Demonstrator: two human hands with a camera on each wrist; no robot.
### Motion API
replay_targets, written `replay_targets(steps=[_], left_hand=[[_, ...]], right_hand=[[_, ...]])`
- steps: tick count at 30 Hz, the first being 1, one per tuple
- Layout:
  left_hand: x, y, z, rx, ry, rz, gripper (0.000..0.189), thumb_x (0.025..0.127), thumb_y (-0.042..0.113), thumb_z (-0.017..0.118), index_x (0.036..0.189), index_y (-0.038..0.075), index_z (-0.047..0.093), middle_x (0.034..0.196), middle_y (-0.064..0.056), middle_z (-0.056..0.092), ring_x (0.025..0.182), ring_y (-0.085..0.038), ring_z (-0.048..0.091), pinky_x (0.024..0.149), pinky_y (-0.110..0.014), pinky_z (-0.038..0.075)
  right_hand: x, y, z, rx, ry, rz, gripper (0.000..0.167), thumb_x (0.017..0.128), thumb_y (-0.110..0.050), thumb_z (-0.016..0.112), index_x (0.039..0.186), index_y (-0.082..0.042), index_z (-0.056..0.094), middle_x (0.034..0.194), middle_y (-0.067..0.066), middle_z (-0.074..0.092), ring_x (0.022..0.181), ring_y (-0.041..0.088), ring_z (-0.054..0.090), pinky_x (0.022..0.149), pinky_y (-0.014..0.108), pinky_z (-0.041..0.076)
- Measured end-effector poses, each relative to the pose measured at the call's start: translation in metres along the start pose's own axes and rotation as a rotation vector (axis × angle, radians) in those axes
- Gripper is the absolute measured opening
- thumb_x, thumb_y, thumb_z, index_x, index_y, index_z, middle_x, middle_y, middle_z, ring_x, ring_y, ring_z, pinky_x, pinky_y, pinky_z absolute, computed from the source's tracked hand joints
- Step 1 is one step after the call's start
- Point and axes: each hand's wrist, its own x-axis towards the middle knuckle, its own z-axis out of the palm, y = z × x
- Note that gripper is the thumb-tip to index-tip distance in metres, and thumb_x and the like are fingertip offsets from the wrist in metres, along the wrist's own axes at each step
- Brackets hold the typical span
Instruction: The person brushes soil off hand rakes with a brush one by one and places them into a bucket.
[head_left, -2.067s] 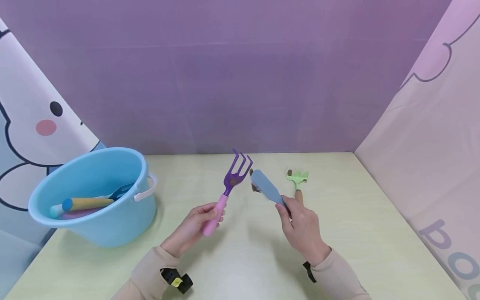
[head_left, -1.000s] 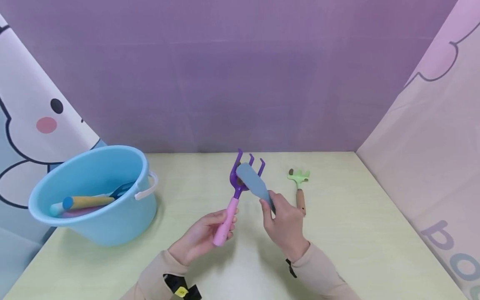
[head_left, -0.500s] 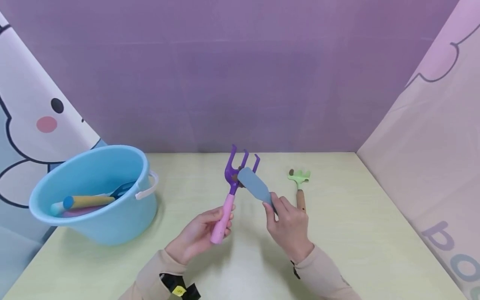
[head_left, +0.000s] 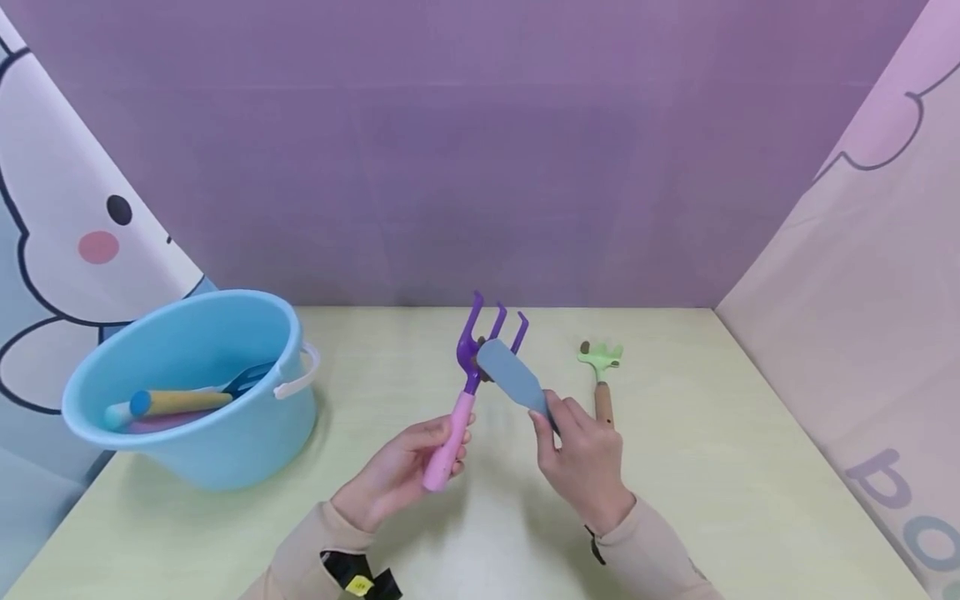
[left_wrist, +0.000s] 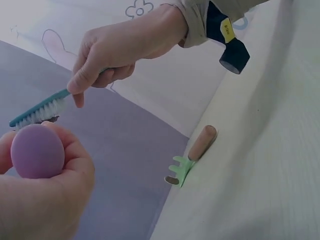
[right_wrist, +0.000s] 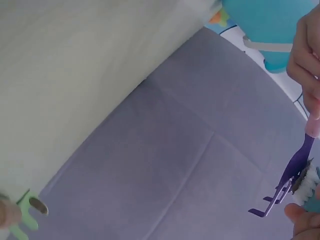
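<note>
My left hand [head_left: 401, 467] grips the pink handle of a purple three-pronged hand fork [head_left: 467, 354], its prongs pointing up and away. In my right hand [head_left: 585, 462] is a blue scrubbing brush [head_left: 512, 372], pinched by its narrow end. White bristles [left_wrist: 45, 112] show beneath the brush in the left wrist view. They meet the fork's purple head, where dark brown patches [right_wrist: 302, 177] show among the bristles and prongs in the right wrist view. The brush back hides part of the fork head from above.
A small green hand rake [head_left: 600, 358] with a wooden handle and brown patches lies behind my right hand. At the left stands a light blue bucket [head_left: 232, 458] with several handled tools inside. A purple backdrop [head_left: 480, 183] rises behind the table.
The brush has moved left onto the fork's head, and the fork has shifted slightly right and turned. Over the last second both make small sideways shifts together. Rake and bucket stay put.
</note>
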Motion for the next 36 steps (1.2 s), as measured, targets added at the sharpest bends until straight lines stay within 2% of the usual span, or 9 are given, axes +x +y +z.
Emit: replay_targets(steps=[5,9,14,21,31,36], left_hand=[[-0.001,0.001,0.001,0.000,0.034,-0.010,0.028,0.097,0.018,0.042,0.121,0.007,0.049,0.096,0.000,0.057,0.084,-0.007,0.055,0.076,-0.019,0.047],[-0.002,0.000,0.000,-0.006,0.030,-0.012,0.027,0.097,0.018,0.042,0.120,0.008,0.050,0.097,0.000,0.057,0.085,-0.007,0.055,0.077,-0.020,0.047],[-0.002,-0.001,-0.001,-0.022,0.015,-0.018,0.025,0.097,0.017,0.041,0.119,0.010,0.051,0.098,0.000,0.057,0.086,-0.007,0.055,0.077,-0.019,0.047],[-0.002,-0.002,-0.001,-0.033,0.035,-0.034,0.031,0.096,0.019,0.044,0.125,0.007,0.043,0.098,0.000,0.056,0.085,-0.008,0.055,0.076,-0.019,0.047],[-0.003,-0.001,0.000,-0.037,0.052,-0.025,0.031,0.097,0.018,0.042,0.125,0.006,0.042,0.097,-0.001,0.055,0.084,-0.008,0.054,0.076,-0.019,0.047],[-0.004,0.000,0.000,-0.040,0.059,-0.021,0.031,0.096,0.018,0.042,0.125,0.006,0.042,0.097,-0.001,0.054,0.084,-0.008,0.054,0.076,-0.019,0.047]], right_hand=[[0.001,0.001,-0.005,-0.100,-0.021,-0.045,0.044,0.097,-0.031,0.040,0.090,0.003,0.067,0.060,0.006,0.058,0.036,0.010,0.038,0.033,0.020,0.027],[0.001,0.003,-0.008,-0.128,-0.035,-0.062,0.045,0.097,-0.032,0.039,0.089,0.003,0.067,0.059,0.007,0.057,0.036,0.010,0.038,0.033,0.020,0.028],[-0.001,0.005,-0.010,-0.139,-0.044,-0.069,0.045,0.097,-0.031,0.039,0.088,0.003,0.067,0.059,0.007,0.057,0.036,0.010,0.038,0.033,0.019,0.028],[-0.004,0.008,-0.013,-0.150,-0.038,-0.080,0.044,0.096,-0.031,0.040,0.087,0.003,0.067,0.057,0.006,0.055,0.036,0.009,0.035,0.032,0.019,0.026],[-0.006,0.009,-0.012,-0.151,-0.016,-0.084,0.043,0.096,-0.031,0.040,0.086,0.002,0.067,0.057,0.005,0.054,0.035,0.008,0.032,0.032,0.018,0.024],[-0.006,0.010,-0.013,-0.152,-0.030,-0.077,0.043,0.096,-0.031,0.040,0.087,0.002,0.067,0.057,0.005,0.055,0.035,0.008,0.033,0.032,0.019,0.024]])
